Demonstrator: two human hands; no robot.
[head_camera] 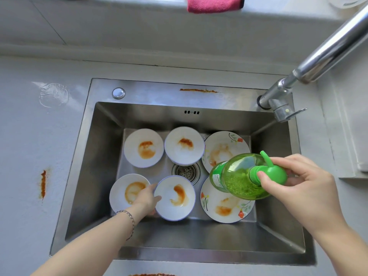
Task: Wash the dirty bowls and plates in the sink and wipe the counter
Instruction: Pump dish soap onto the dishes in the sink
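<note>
Several white bowls smeared with orange sauce lie in the steel sink (278, 232): two at the back (143, 147) (184, 145) and two at the front (127, 193) (175, 198). Two flowered plates (225, 148) (225, 208) lie on the right side. My left hand (146, 198) grips the left rim of the front middle bowl. My right hand (304, 188) holds a green dish soap bottle (239, 176) by its pump top, tilted over the plates.
Orange sauce streaks mark the counter (43, 184) on the left and the sink's back ledge (199, 90). A chrome faucet (310, 70) reaches in from the upper right. A pink cloth (215, 4) hangs at the back. A drain strainer (186, 172) sits mid-sink.
</note>
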